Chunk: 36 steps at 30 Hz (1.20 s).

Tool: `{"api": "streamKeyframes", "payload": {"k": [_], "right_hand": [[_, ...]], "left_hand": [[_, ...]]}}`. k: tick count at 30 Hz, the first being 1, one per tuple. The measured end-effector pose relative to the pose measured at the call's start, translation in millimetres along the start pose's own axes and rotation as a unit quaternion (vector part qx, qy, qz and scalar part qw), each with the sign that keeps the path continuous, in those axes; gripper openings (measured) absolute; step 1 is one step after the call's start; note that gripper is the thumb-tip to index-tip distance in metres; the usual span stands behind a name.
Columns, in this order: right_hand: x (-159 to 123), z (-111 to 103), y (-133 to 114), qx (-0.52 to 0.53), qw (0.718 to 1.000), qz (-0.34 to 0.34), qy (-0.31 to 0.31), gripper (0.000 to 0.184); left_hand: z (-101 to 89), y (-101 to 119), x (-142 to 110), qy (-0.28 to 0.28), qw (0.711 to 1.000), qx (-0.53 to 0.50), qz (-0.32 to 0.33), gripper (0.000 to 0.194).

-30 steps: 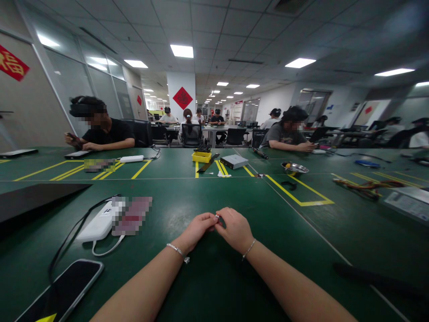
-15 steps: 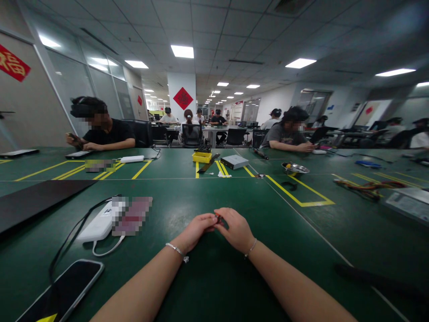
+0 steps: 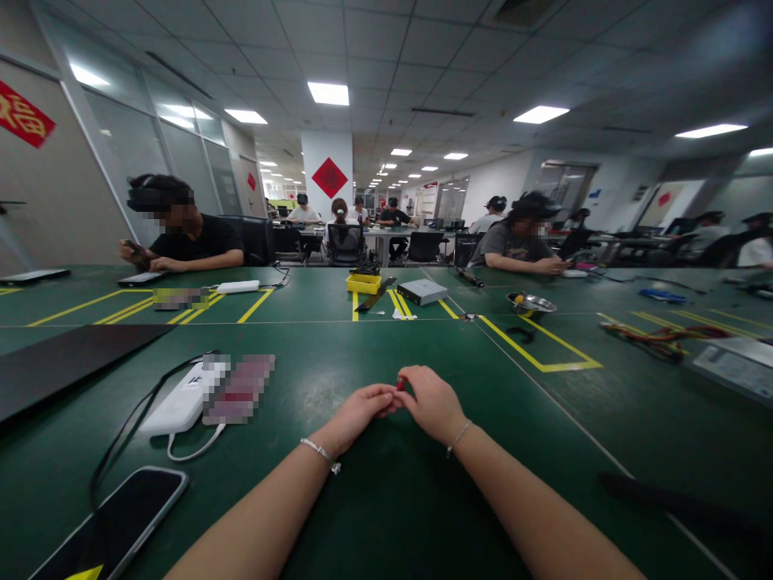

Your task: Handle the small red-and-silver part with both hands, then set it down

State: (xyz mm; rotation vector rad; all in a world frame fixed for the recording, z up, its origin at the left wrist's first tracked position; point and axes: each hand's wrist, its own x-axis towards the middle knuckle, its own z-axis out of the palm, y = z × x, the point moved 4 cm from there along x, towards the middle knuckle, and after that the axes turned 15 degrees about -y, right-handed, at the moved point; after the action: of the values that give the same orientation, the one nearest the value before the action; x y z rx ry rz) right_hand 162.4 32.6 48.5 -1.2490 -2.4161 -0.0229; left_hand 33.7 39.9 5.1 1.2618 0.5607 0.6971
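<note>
Where the two hands meet, well to the right of the white power bank point(image 3: 181, 400): a small red thing point(image 3: 400, 384) sits at the fingertips above the green table point(image 3: 290, 499), its exact shape too small to tell.
Red showing: a second ago this spot gave a pale glint, half a second ago orange-red, and now a deeper red; the thing has probably been turned or shifted, so the fingertip work seems to be still under way.
Right hand point(image 3: 431, 407): it has moved a little farther from the power bank, its wrist swung the same way.
Right thumb and forefinger: curved toward each other with a narrow gap, the red thing apparently pinched between them.
Left hand point(image 3: 362, 411): almost unmoved, the nearer of the two to the power bank.
Left fingers: bunched, thumb close against them, tips reaching the right thumb; whether they also grip the red thing, I cannot tell.
White power bank: unmoved, with the dark phone point(image 3: 114, 524) on its near side.
</note>
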Motion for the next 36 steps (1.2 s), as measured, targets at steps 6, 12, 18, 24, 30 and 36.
{"api": "streamKeyframes", "payload": {"k": [6, 12, 18, 24, 30, 36], "right_hand": [[-20, -19, 99, -0.055, 0.970, 0.238, -0.002, 0.024], [-66, -26, 188, -0.081, 0.885, 0.455, -0.061, 0.034], [-88, -22, 206, -0.045, 0.825, 0.556, -0.095, 0.038], [-90, -25, 197, -0.022, 0.801, 0.592, -0.080, 0.044], [-86, -22, 188, -0.015, 0.791, 0.602, -0.109, 0.051], [-66, -21, 162, -0.076, 0.848, 0.518, -0.077, 0.055]], "left_hand": [[-2.1, -1, 1, 0.017, 0.996, 0.083, -0.022, 0.026], [3.0, -2, 1, 0.025, 0.944, 0.325, -0.043, 0.025], [9.4, 5, -5, 0.018, 0.884, 0.466, -0.038, 0.026], [11.0, 11, -9, 0.039, 0.830, 0.554, -0.040, 0.025], [3.9, 6, -9, 0.065, 0.821, 0.566, -0.039, 0.031], [1.4, 2, -9, 0.062, 0.817, 0.573, -0.022, 0.033]]}}
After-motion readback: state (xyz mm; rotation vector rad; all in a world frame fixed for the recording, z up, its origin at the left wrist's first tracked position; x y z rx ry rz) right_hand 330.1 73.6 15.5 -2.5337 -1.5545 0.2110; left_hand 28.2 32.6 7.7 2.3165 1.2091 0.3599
